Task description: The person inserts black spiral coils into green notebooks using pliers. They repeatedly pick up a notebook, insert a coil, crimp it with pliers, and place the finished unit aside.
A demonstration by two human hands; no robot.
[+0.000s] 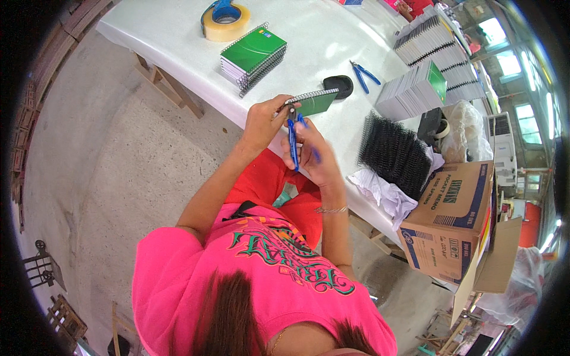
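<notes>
My left hand (262, 123) pinches one end of a small green spiral notebook (319, 104), holding it tilted above the table edge with its wire coil upward. Blue-handled cutting pliers (293, 145) are in my right hand (316, 155), whose fingers are blurred by motion. Their jaws meet the coil's end beside my left fingertips; whether they touch the wire I cannot tell. Beyond my left hand lies a stack of green spiral notebooks (255, 50). A black dish-like object (338, 86) sits just behind the held notebook.
A second pair of blue pliers (364, 76) lies farther right on the white table (160, 29). Tape (225, 24) stands at the back left. Notebook stacks (407, 95), black coils (392, 151), crumpled paper (383, 196) and an open cardboard box (448, 202) line the right side.
</notes>
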